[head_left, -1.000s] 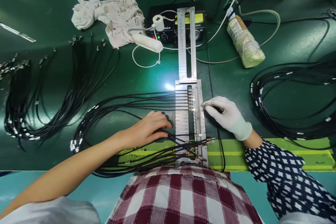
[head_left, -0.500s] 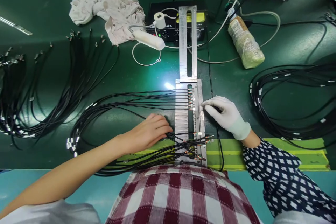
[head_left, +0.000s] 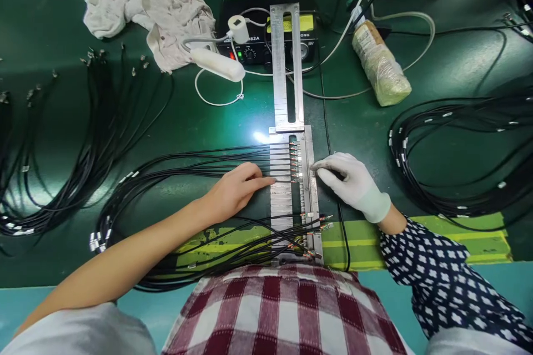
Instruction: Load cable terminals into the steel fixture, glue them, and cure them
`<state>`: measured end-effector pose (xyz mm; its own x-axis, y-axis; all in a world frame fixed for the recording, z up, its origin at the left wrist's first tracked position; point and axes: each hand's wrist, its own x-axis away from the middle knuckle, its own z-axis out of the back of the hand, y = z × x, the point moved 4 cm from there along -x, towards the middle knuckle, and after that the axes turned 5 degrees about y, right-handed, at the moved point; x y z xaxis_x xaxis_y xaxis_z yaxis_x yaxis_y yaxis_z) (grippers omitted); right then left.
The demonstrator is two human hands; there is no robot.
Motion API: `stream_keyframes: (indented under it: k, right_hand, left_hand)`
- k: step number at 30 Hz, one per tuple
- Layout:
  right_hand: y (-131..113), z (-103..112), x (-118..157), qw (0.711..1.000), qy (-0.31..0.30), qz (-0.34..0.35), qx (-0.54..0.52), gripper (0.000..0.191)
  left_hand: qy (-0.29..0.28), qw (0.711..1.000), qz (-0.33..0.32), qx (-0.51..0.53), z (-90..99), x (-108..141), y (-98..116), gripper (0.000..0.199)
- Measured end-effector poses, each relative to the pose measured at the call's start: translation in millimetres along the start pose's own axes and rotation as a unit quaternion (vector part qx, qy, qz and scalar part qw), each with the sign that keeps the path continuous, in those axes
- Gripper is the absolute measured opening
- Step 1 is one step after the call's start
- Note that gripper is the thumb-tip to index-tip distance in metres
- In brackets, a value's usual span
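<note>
- Table point(head_left: 353, 127), 1: green, bearing all items below.
- Cloth point(head_left: 179, 22), 1: pale, crumpled, left of the box.
- Box point(head_left: 260, 55), 1: black, with knobs; partly hidden by the plate.
- Lamp point(head_left: 219, 64), 1: white, in front of the box.
- Bottle point(head_left: 381, 64), 1: wrapped, right of the plate.
- Plate point(head_left: 279, 72), 1: metal, slotted, at the fixture's far end.
- Fixture point(head_left: 281, 197), 1: metal, grooved, between the hands.
- Seated cables point(head_left: 281, 163), about 7: side by side across the fixture's far half, connectors to the right; exact count uncertain.
- Loose cables point(head_left: 283, 234), several: overlapped beyond counting, lying over the fixture's near end and covering grooves there.
- Bundle point(head_left: 95, 161), left; coil point(head_left: 397, 155), right: black cables, uncountable.
- Tape point(head_left: 416, 238): yellow-green, on both sides of the fixture's near end.
- Left hand point(head_left: 233, 194), 1: bare, fingertip at the nearest seated cable, by the fixture's left edge; whether its grip pinches or merely presses, cannot tell.
- Right hand point(head_left: 358, 183), 1: white-gloved, thumb and forefinger at the fixture's right edge; whether its grip encloses anything, cannot tell.
</note>
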<state>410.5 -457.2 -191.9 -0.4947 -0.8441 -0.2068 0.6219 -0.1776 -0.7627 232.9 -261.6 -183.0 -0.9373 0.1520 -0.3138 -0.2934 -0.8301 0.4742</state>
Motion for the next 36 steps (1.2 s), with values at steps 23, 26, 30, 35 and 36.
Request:
stream_keyframes:
  k: [23, 26, 30, 35, 36]
  right_hand:
    - [1, -1, -1, 1.0, 0.014, 0.006, -0.005, 0.016]
    - [1, -2, 0, 1.0, 0.017, 0.014, 0.0, 0.017]
    - [1, -2, 1, 0.999, 0.023, 0.027, 0.019, 0.018]
    - [0, -2, 0, 0.999, 0.023, 0.024, 0.022, 0.018]
    - [0, -2, 0, 0.999, 0.022, 0.022, 0.023, 0.018]
  left_hand:
    - [0.015, 0.988, -0.007, -0.151, -10.0, 18, 19, 0.04]
    - [-0.023, 0.997, 0.013, -0.073, -13.9, 15, 36, 0.027]
    - [-0.062, 0.991, 0.095, 0.073, -19.9, 16, 52, 0.011]
    - [-0.074, 0.965, 0.111, 0.225, -8.1, 19, 62, 0.008]
    - [-0.1, 0.964, 0.095, 0.226, -6.7, 21, 65, 0.008]
